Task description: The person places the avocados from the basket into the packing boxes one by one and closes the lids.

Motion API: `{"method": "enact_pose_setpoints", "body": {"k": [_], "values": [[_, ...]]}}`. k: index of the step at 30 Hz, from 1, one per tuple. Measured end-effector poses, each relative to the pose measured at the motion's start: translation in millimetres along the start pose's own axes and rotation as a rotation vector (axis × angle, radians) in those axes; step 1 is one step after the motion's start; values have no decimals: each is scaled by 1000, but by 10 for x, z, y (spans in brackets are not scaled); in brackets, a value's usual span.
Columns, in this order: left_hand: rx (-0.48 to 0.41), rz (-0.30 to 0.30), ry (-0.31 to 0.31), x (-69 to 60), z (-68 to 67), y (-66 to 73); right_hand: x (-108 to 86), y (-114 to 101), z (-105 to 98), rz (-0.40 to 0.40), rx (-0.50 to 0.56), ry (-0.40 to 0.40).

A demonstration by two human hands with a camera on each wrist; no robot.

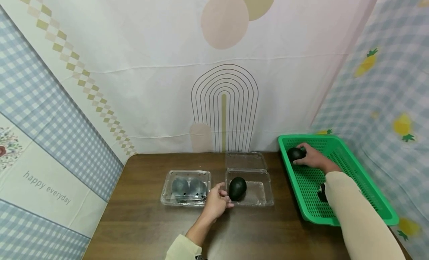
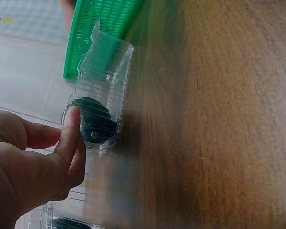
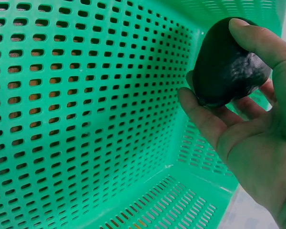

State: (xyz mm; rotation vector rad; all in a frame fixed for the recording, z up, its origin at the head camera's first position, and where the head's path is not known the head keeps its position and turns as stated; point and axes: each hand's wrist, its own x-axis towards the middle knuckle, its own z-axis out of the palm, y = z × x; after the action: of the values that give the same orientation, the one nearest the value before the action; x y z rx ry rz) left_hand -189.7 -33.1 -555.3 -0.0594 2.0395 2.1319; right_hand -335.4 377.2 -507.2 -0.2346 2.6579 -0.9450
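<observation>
In the head view, my right hand (image 1: 313, 157) grips a dark avocado (image 1: 295, 154) inside the green basket (image 1: 303, 200), near its left wall. The right wrist view shows the thumb over this avocado (image 3: 224, 67) and the fingers beneath. My left hand (image 1: 216, 202) lies at the left front corner of a clear plastic clamshell box (image 1: 259, 193), its relaxed fingers by the wall. The box's lid (image 1: 246, 161) is folded back, and one avocado (image 1: 238, 188) sits in its left half. In the left wrist view, the index finger overlaps the box wall.
A closed clear box (image 1: 167, 196) with two avocados (image 1: 180, 186) stands left of my left hand. Another dark thing (image 1: 322, 193) in the basket is partly hidden by my right sleeve (image 1: 355, 211). Patterned cloths (image 1: 151, 103) hang behind the wooden table (image 1: 140, 215) and at both sides.
</observation>
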Motion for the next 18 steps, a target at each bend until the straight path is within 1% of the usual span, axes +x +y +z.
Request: {"method": "enact_pose_setpoints", "body": {"k": [6, 10, 18], "values": [[-7, 0, -2, -5, 1, 4, -83, 20, -43, -18, 34, 47], [-10, -1, -3, 1, 5, 6, -157, -4, -67, -21, 48, 72], [-14, -8, -5, 9, 8, -5, -269, -94, -77, -35, 25, 109]]}}
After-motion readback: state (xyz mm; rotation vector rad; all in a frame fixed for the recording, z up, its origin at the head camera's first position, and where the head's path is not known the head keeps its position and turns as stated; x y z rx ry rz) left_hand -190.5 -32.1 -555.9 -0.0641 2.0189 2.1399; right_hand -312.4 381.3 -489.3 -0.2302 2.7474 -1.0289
